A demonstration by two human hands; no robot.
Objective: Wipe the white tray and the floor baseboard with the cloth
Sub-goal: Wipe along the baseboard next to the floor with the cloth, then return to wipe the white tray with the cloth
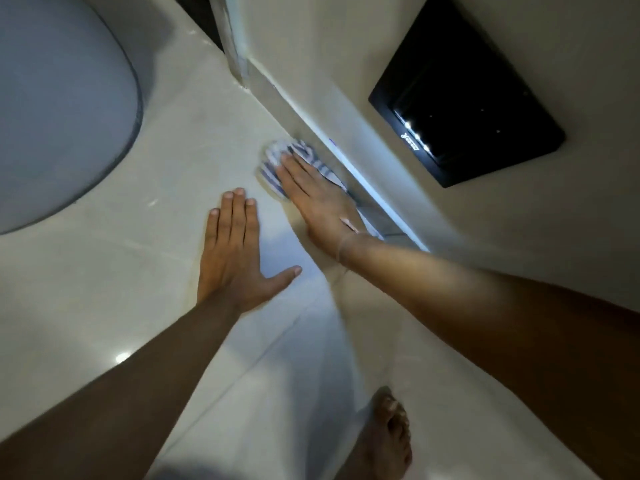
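Note:
A blue-and-white striped cloth (277,157) lies bunched on the pale floor tiles, right against the baseboard (311,133) that runs along the foot of the wall. My right hand (318,199) presses flat on the cloth, fingers stretched out and together, covering most of it. My left hand (235,251) rests palm down on the bare tile just left of it, fingers straight, thumb out, holding nothing. The white tray is not visible.
A large rounded grey-white object (59,109) fills the upper left. A black glossy panel (467,95) is mounted on the wall at the upper right. A door frame edge (235,46) meets the baseboard at the top. My bare foot (388,434) stands on the tile at the bottom.

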